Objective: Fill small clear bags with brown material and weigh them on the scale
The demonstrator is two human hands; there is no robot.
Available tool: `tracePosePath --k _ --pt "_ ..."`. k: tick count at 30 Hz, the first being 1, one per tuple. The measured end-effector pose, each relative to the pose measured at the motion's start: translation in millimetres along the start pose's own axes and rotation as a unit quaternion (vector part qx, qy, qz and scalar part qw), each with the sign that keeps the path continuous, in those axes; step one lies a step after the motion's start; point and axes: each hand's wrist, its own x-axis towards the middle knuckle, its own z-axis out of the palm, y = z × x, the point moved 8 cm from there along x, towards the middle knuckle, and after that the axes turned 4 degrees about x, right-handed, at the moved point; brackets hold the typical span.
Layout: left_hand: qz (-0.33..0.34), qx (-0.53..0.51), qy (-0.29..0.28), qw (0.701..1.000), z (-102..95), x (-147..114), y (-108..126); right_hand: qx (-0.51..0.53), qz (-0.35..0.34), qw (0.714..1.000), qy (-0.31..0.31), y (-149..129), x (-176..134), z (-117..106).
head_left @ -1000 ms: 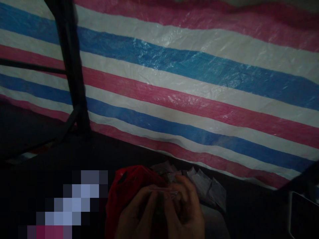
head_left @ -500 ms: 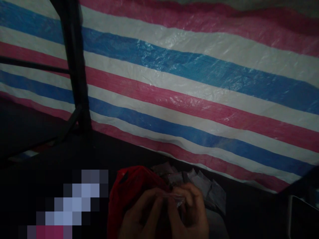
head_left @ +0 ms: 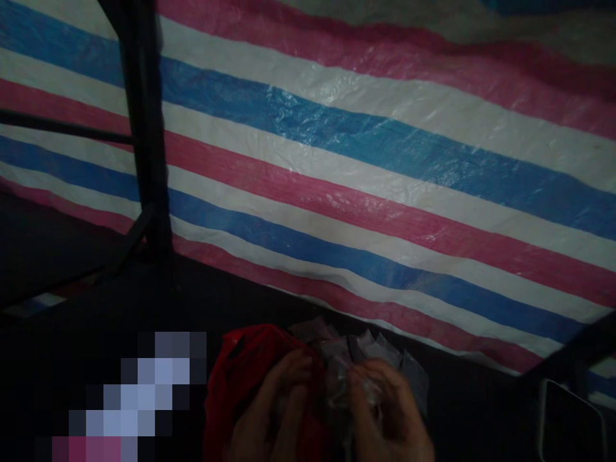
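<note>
Place type: makeshift, dimly lit enclosure; whether workshop, stall or home cannot be determined. Indicators: a striped sheet (head_left: 337, 179) in red, white and blue, wrinkled and glossy like plastic, spans the background as a wall. A dark frame (head_left: 150, 160) with a crossbar stands before it at left. Clear packets (head_left: 380, 350) and a red bag (head_left: 245, 350) sit together below, suggesting small-item handwork.

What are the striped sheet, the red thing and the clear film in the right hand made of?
Striped sheet: probably woven plastic, glossy, creased, faintly textured.
Red thing: folded, soft-looking; plastic or cloth, too dark to tell.
Clear film in the right hand: likely thin plastic, see-through with crinkled highlights.
</note>
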Motion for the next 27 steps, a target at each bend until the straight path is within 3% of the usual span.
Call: tracePosePath --k 2,5,8,10,13,17,21,24,27 --pt "-0.018 -0.026 0.047 0.998 -5.5 2 -2 0.002 -0.017 1.000 0.012 -14 29 -5" --pt "-0.039 -0.036 0.080 0.995 -12.6 5 -2 -0.016 -0.030 0.998 -0.043 -26 66 16" --pt "-0.043 -0.014 0.126 0.991 -23.1 6 -1 -0.106 -0.012 0.986 -0.128 -14 78 49" --pt "-0.041 -0.004 0.137 0.990 -26.1 5 -1 -0.174 -0.003 0.969 -0.173 1 77 60" --pt "-0.041 0.002 0.132 0.990 -27.4 5 -2 -0.256 -0.005 0.946 -0.200 15 80 47" --pt "-0.042 0.010 0.130 0.991 -30.3 6 0 -0.353 -0.007 0.910 -0.218 18 103 7" --pt "-0.021 0.014 0.148 0.989 -32.0 5 11 -0.384 -0.009 0.883 -0.269 24 118 -14" --pt "-0.010 0.022 0.151 0.988 -30.0 1 20 -0.367 -0.021 0.885 -0.287 26 117 -14" --pt "0.001 0.027 0.159 0.987 -28.5 -2 25 -0.338 -0.033 0.902 -0.266 16 115 -15"
